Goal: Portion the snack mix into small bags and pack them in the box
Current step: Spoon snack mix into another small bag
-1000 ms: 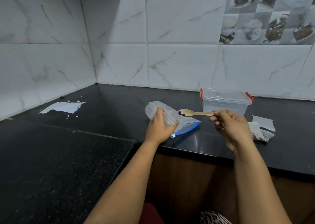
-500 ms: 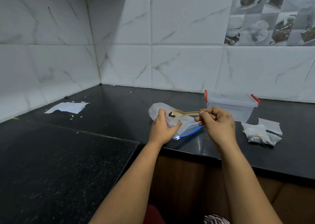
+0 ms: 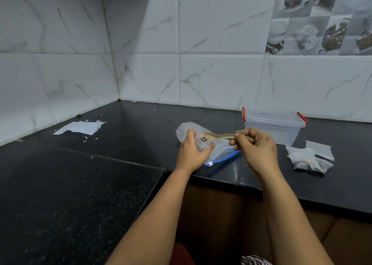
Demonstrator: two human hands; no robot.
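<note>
Near the front edge of the black counter, the left hand grips a small clear bag, fingers and thumb curled round it so that most of the bag is covered and only its upper part shows. The right hand pinches the handle of a wooden spoon, whose bowl reaches into the mouth of the small bag with a few dark bits of snack mix on it — what kind of pieces they are is too small to make out. Behind and under the two hands lies a large zip bag with a blue seal strip at its near end; its middle is hidden by the hands, and how much it holds cannot be told. Toward the back edge of the counter, just beyond the right hand, stands a clear plastic box with red clips and its lid on; its lower left part is covered by the right hand. To the right of that hand, close to the front edge, lie filled small bags in a loose heap — their count is unclear, since they overlap. Far to the left, by the side wall, a torn white paper lies with small scraps around it. At the bottom edge, bits of red and striped cloth are cut off.
</note>
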